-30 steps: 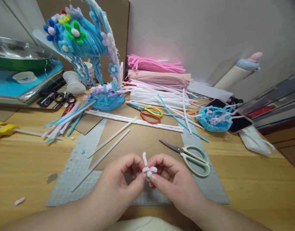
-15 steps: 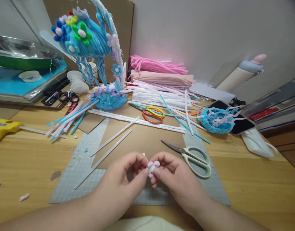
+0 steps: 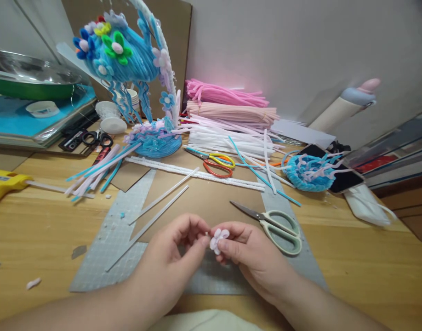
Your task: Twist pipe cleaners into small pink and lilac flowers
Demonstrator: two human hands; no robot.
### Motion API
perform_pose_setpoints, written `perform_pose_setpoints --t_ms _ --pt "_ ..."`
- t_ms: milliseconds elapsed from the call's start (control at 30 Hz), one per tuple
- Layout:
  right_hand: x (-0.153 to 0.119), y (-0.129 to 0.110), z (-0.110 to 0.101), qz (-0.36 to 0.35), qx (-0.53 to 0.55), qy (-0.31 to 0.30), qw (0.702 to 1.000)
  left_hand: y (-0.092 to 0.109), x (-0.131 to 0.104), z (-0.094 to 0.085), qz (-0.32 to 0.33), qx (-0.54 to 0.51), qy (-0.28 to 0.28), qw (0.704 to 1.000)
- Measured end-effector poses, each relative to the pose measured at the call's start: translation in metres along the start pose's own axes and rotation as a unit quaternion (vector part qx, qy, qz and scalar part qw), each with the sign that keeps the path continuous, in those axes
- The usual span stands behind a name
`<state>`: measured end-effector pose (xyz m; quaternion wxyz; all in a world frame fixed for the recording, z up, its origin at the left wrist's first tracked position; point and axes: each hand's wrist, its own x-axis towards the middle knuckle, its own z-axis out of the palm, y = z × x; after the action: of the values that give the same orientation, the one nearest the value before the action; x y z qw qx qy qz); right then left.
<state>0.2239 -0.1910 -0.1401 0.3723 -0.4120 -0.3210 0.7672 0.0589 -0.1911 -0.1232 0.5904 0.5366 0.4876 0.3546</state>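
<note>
A small pale pink flower (image 3: 218,241) of bent pipe cleaner sits between the thumb and fingers of my right hand (image 3: 245,246). Just left of it, my left hand (image 3: 183,243) is closed in a pinch, with a tiny pale tip showing at its fingertips; most of what it grips is hidden. Both hands are over the front of a grey cutting mat (image 3: 107,248) and a brown cardboard sheet (image 3: 211,202). Green-handled scissors (image 3: 282,230) lie right of my right hand. Two clear glue sticks (image 3: 156,216) lie to the left.
White stems (image 3: 197,173) cross the cardboard behind the hands, near orange-and-yellow scissors (image 3: 218,164). A blue flowered craft piece (image 3: 128,55) stands at back left. A yellow glue gun (image 3: 6,184) lies far left, a blue woven piece (image 3: 309,172) right.
My left fingertips have moved slightly left, away from the flower's centre. The thin stem end that stuck up between the hands no longer shows. The flower stays in my right hand.
</note>
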Motion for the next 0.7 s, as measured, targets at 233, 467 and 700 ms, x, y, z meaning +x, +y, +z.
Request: perform_pose_setpoints --t_ms 233,467,700 --pt "-0.001 -0.005 -0.004 -0.003 0.089 -0.056 0.994 -0.005 0.002 -0.007 0.067 0.115 0.062 0.989" --pt "-0.005 -0.006 -0.004 0.010 0.123 -0.143 0.982 0.003 0.007 -0.015 0.181 0.239 -0.004 0.954" --pt "-0.007 -0.008 -0.004 0.042 0.120 -0.149 0.981 0.000 0.007 -0.012 0.127 0.236 -0.015 0.963"
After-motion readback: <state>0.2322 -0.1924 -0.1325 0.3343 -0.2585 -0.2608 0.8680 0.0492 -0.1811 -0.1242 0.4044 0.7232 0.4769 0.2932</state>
